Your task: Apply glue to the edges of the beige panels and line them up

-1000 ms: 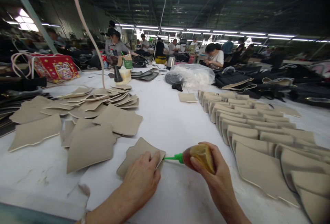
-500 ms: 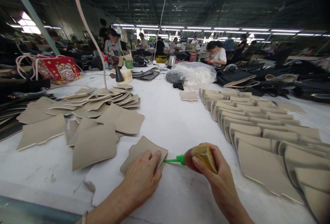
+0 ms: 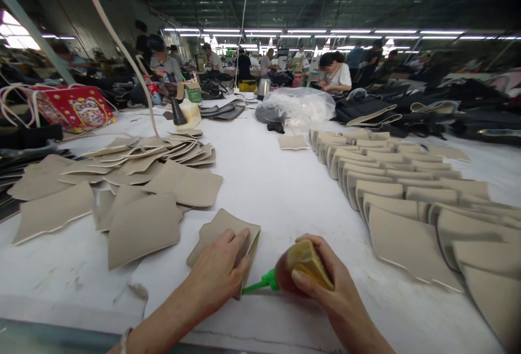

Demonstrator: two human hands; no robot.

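I see my left hand (image 3: 220, 275) pressing flat, fingers extended, on the beige cut piece (image 3: 223, 227) near the white table's (image 3: 277, 191) front edge, while my right hand (image 3: 328, 289) clamps the amber glue bottle (image 3: 300, 263), its green nozzle (image 3: 256, 286) touching that piece's right edge.

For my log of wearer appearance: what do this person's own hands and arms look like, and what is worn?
Both the left hand and the right hand are bare: no gloves, no rings showing. The forearms are uncovered to the frame's edge, no sleeve in view. A thin pale band circles the left wrist.
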